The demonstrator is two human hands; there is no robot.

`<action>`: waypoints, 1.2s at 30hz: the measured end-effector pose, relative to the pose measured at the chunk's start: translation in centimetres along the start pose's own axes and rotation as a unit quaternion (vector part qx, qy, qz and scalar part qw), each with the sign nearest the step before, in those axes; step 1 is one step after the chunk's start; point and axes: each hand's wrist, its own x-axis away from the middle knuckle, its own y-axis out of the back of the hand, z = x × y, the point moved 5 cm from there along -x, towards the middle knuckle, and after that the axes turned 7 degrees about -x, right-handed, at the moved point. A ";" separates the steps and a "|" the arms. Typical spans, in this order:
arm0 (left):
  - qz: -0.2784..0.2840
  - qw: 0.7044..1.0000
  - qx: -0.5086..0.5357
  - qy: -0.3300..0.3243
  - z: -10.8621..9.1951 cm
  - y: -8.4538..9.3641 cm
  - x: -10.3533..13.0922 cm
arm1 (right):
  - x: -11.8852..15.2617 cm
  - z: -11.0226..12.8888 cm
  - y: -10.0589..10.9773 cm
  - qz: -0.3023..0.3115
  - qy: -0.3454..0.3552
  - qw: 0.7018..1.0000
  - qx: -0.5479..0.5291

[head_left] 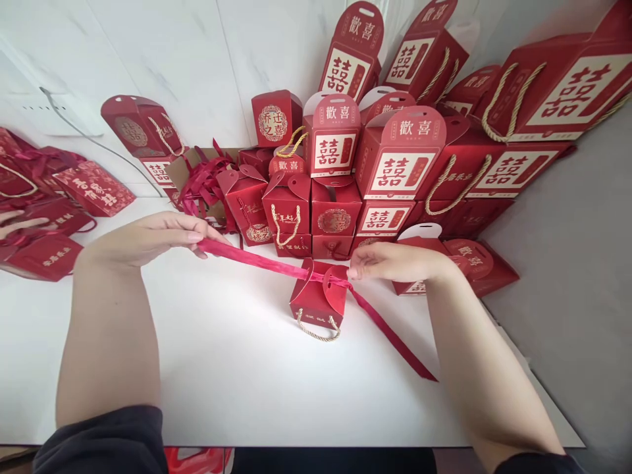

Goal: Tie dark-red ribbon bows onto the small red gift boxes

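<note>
A small red gift box with a gold cord handle stands on the white table. A crimson ribbon passes through the slots in its top flaps. My left hand pinches the ribbon's left end and holds that side taut above the table. The other end slants down to the right and lies on the tabletop. At the box's right upper corner is my right hand, its fingertips pressed together beside the ribbon. Whether they grip ribbon or flap is hidden.
Stacked red gift boxes line the back and right of the table. An open carton holds a tangle of ribbons. At the left edge, another person's hand touches ribboned boxes. A grey wall bounds the right.
</note>
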 end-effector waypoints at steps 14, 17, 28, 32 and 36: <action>0.084 0.963 0.218 -0.131 2.1 5.2 -1.4 | 1.2 0.4 0.3 0.049 0.022 0.997 -0.053; 0.112 0.952 0.228 -0.171 0.9 4.4 -1.2 | 2.9 0.6 2.0 -0.028 0.051 0.995 -0.078; 0.073 0.936 0.234 -0.254 -2.8 1.6 -2.1 | 7.6 4.0 5.0 -0.486 0.208 0.834 -0.156; 0.010 0.939 0.227 -0.257 -6.8 -1.8 -2.2 | 8.5 5.6 4.1 -0.584 0.302 0.721 -0.221; -0.060 0.941 0.204 -0.263 -9.3 -4.1 -1.4 | 9.3 6.6 3.4 -0.613 0.303 0.704 -0.194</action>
